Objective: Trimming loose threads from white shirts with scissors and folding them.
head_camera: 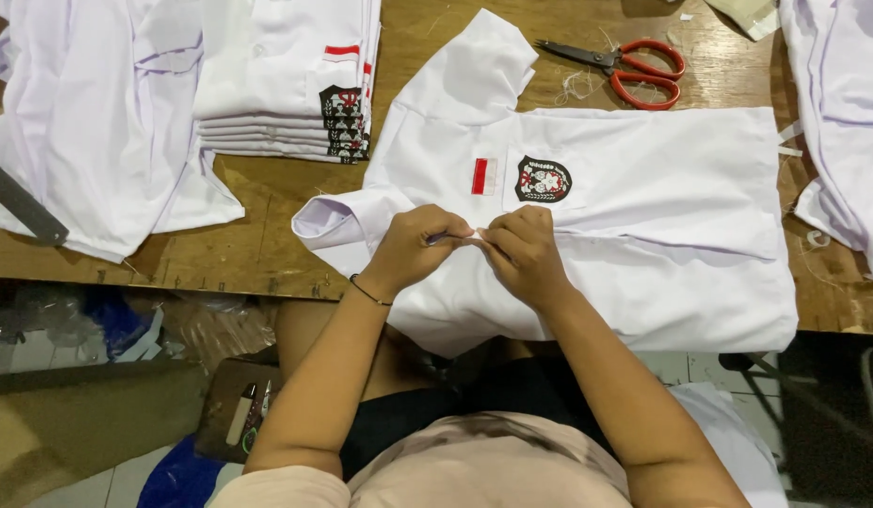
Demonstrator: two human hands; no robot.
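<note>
A white shirt (662,198) lies spread across the wooden table (257,235), with a red-and-white flag patch and a dark crest badge on its chest. My left hand (413,249) and my right hand (526,254) meet at the shirt's front placket, just below the patches. Both pinch the fabric edge with closed fingers. A small thin object shows between my left fingers; I cannot tell what it is. A thin dark band circles my left wrist.
A stack of folded white shirts (286,85) with the same badges sits at the back left. Loose white cloth (88,122) lies at far left, more white cloth (846,113) at right. Red-handled scissors (634,71) rest behind the shirt. A grey metal ruler (22,202) juts in left.
</note>
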